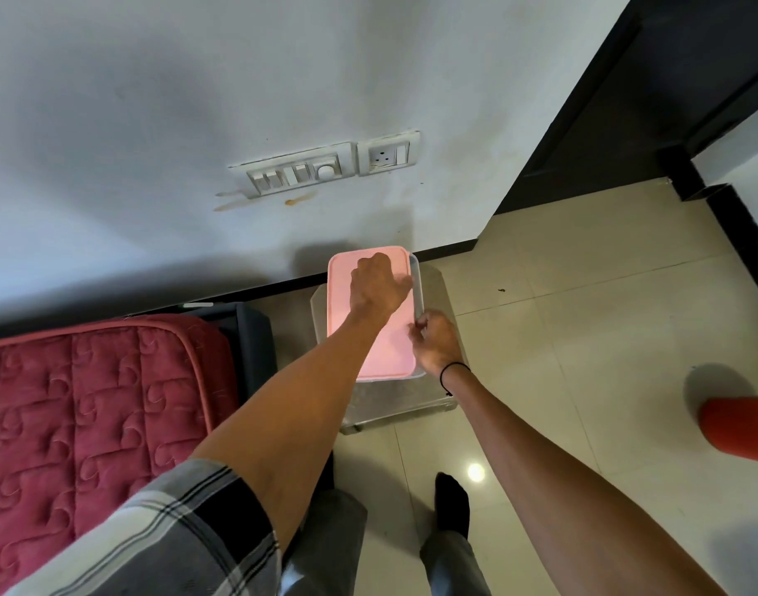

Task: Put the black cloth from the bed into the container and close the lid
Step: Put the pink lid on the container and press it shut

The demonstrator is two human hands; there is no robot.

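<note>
A pink lid [388,342] lies flat on top of a clear plastic container [419,290], which stands on a transparent stool [394,406] by the wall. My left hand [379,286] presses palm-down on the far half of the lid, fingers spread. My right hand [438,342] pinches the lid's right edge at the container rim. The black cloth is not visible; the lid hides the container's inside.
A bed with a red quilted cover [93,415] is at the left. A white wall with a switch panel [325,167] is behind the stool. Beige tiled floor [583,320] spreads right, with a dark door frame [626,101] and a red object [740,428] at the right edge.
</note>
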